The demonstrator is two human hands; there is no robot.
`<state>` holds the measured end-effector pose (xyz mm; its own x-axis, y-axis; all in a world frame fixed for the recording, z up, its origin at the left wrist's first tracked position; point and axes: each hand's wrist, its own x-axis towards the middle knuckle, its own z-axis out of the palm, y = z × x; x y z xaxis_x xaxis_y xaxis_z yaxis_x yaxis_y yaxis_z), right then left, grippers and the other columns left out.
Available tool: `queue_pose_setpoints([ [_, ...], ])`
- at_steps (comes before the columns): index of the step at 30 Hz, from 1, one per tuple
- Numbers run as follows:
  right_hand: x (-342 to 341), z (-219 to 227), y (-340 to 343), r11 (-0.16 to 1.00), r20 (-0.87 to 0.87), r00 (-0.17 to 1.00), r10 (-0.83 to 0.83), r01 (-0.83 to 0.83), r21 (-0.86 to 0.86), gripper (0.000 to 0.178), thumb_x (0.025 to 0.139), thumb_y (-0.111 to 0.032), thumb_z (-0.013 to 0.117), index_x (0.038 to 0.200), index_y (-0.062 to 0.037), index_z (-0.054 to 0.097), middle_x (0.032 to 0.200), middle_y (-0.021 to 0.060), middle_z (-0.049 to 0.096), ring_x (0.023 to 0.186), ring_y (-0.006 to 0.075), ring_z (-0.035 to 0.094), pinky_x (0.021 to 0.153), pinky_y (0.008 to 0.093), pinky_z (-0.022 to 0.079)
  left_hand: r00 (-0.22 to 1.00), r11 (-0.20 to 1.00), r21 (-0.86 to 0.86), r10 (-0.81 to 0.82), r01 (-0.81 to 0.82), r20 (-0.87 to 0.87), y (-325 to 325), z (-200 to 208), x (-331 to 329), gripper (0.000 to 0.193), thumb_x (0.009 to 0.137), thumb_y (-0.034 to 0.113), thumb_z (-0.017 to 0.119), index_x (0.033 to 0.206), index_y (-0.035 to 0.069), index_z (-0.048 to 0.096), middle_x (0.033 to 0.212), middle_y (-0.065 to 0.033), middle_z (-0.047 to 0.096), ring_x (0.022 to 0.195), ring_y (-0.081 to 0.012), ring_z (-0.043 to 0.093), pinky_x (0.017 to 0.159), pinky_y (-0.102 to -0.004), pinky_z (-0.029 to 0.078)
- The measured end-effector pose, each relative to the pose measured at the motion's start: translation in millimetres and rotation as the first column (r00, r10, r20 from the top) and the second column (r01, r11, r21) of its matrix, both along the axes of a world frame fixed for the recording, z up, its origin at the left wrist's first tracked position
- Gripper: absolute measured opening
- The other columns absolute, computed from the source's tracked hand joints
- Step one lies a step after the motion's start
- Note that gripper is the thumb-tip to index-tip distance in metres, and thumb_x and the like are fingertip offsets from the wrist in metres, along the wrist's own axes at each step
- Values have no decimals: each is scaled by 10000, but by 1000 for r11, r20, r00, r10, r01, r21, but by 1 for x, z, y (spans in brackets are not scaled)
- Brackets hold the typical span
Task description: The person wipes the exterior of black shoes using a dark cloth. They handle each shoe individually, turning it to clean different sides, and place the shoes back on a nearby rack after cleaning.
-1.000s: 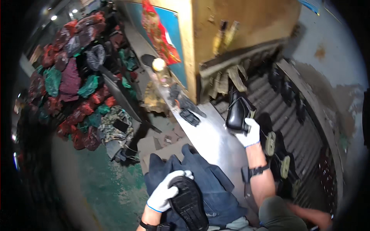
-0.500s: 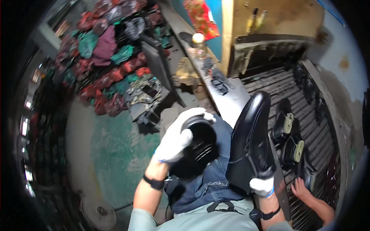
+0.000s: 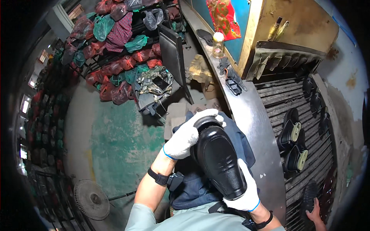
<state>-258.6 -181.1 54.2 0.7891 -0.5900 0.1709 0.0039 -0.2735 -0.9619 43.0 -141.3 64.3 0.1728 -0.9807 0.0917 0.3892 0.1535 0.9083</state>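
Observation:
A glossy black leather shoe [image 3: 221,163] lies over my lap, toe away from me. Closed round its heel end is my right hand [image 3: 246,192], in a white glove with a blue cuff. My left hand [image 3: 184,138], gloved the same, grips a black shoe sole [image 3: 203,121] by its rounded end. That sole is mostly hidden behind the shoe; the two overlap, and I cannot tell whether they are joined.
To the right, a metal ledge [image 3: 266,154] borders slatted racks with black shoes [image 3: 291,131]. A co-worker's hand [image 3: 315,213] touches a dark treaded shoe there. A glass jar [image 3: 218,48] stands on the ledge. Bagged bundles [image 3: 115,65] and a fan [image 3: 92,198] are at left.
My right hand has brought the shoe left, over the sole in my left hand. The sole has turned. The co-worker's hand has moved down and right, to a treaded shoe.

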Motion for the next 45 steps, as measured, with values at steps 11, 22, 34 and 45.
queue_pose_setpoints([
  [11, 3, -24, -8, 992, -11, 1000, 25, -23, 122, 1159, 691, -164, 974, 1656, 99, 388, 1561, 273, 604, 1440, 373, 623, 1256, 454, 456, 997, 998, 12, -60, 60, 47, -4, 4, 4, 1209, 834, 813, 798, 1670, 15, 444, 1583, -197, 617, 1478, -328, 594, 1272, -479, 444],
  [22, 29, -39, -18, 999, 61, 997, 42, -42, 12, 1120, 696, -187, 946, 1641, 93, 414, 1556, 276, 613, 1440, 395, 619, 1270, 467, 430, 973, 997, 77, -33, 15, 230, 8, 31, 12, 1237, 806, 717, 874, 1704, 8, 402, 1645, -136, 578, 1529, -251, 531, 1316, -416, 367],
  [34, 99, -47, -111, 723, 439, 871, 220, -447, 526, 1105, 849, -150, 839, 1754, 30, 232, 1547, 216, 557, 1448, 356, 550, 1249, 480, 439, -51, 841, -171, 229, 513, 972, 77, 9, -88, 527, 1031, 242, 573, 1509, 20, 592, 1679, -202, 538, 1518, -397, 551, 1223, -575, 480],
  [45, 119, 30, -123, 801, -154, 817, 556, -477, 361, 510, 914, -254, 886, 1314, 46, 787, 1071, 64, 797, 955, 163, 715, 884, 315, 568, -533, 976, -49, 159, 214, 831, 129, -163, -169, 491, 1091, 239, 490, 1555, 98, 566, 1824, -59, 349, 1695, -223, 282, 1406, -449, 248],
])
